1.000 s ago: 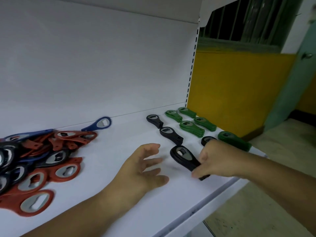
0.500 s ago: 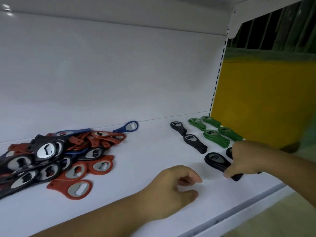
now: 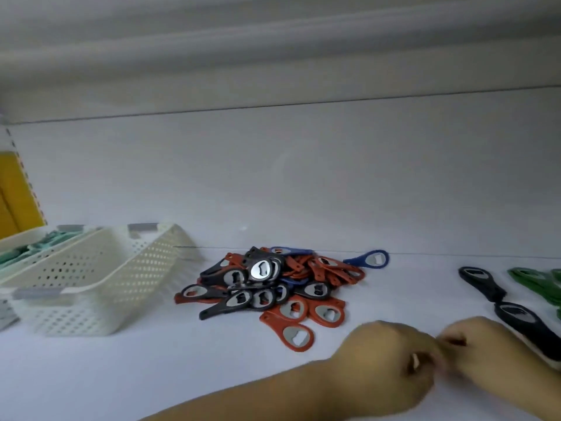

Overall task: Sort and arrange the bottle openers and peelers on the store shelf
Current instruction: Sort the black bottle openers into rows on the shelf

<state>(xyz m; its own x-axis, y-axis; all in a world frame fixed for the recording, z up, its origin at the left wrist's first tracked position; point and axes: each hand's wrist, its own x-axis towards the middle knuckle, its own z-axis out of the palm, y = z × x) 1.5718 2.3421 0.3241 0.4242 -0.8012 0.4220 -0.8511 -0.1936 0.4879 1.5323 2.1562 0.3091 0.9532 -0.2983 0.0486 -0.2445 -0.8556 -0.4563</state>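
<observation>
A mixed pile of red, black and blue bottle openers (image 3: 273, 287) lies mid-shelf, and a single blue opener (image 3: 368, 259) sits at its back right. To the right, black openers (image 3: 482, 282) lie in a row, the nearest one (image 3: 528, 325) beside my right hand. Green openers (image 3: 540, 284) show at the right edge. My left hand (image 3: 391, 360) rests on the shelf with curled fingers and holds nothing. My right hand (image 3: 485, 354) is blurred and touches the left hand's fingers; its grip is unclear.
A white perforated basket (image 3: 91, 278) stands at the left with pale teal items (image 3: 45, 244) inside. The white shelf board (image 3: 151, 375) runs across the front, with the white back panel behind. A yellow wall (image 3: 15, 189) shows at the far left.
The view swung left, bringing the basket into sight. My right hand came off the black opener and moved toward my left hand, whose fingers curled in.
</observation>
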